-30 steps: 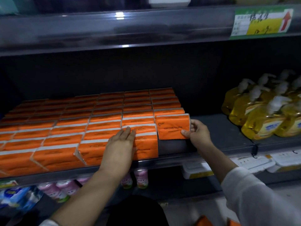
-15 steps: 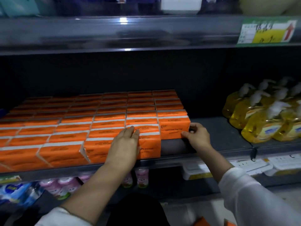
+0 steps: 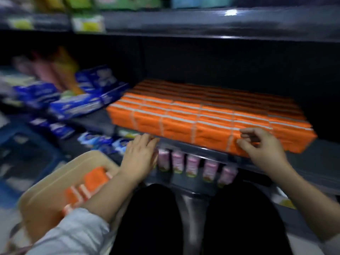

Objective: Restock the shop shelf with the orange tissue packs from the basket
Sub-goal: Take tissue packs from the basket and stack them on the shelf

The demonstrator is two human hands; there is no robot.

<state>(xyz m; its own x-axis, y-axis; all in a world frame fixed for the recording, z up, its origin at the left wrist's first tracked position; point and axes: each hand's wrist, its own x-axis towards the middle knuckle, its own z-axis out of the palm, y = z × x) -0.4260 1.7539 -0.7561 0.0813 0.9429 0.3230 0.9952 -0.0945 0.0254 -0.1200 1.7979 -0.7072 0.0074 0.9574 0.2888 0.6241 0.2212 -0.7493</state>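
Note:
Several rows of orange tissue packs (image 3: 202,115) fill the dark shop shelf (image 3: 198,149). A tan basket (image 3: 55,183) at the lower left holds more orange packs (image 3: 92,181). My left hand (image 3: 139,155) hovers with relaxed fingers just below the shelf's front edge, above the basket's right side, holding nothing. My right hand (image 3: 261,146) is in front of the front-row packs near the right end, fingers loosely curled, gripping nothing that I can make out. The frame is blurred by motion.
Blue packets (image 3: 77,102) lie on the shelf to the left of the orange packs. Small pink bottles (image 3: 193,164) stand in a row on the shelf below. Another shelf (image 3: 184,23) hangs overhead. My dark-clad legs (image 3: 202,223) fill the bottom middle.
The view has swung left and down, bringing the basket into sight. My left hand came off the packs and dropped below the shelf edge. My right hand let go of the end pack.

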